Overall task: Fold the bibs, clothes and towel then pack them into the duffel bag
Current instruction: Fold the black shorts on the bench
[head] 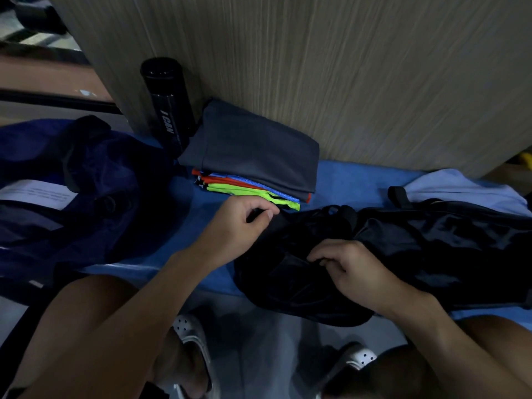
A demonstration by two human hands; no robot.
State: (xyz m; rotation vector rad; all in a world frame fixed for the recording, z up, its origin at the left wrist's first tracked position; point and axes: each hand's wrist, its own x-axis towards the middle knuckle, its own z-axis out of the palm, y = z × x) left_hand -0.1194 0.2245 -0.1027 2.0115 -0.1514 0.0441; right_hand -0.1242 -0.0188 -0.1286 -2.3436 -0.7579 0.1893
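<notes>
A black duffel bag [417,249] lies flattened across the blue bench [359,182], on the right. My left hand [244,223] pinches the bag's dark edge at its left end. My right hand [354,269] grips a fold of the bag's fabric near its middle. Behind my left hand sits a folded stack: green, orange and blue bibs [250,188] with a folded dark grey garment [253,148] on top. A pale blue towel [460,188] lies behind the bag at the far right.
A black bottle [168,102] stands against the wood-grain panel [345,67] behind the stack. A dark blue garment [86,182] with a white paper [34,192] on it is heaped at the left. My knees and white shoes [193,338] are below the bench.
</notes>
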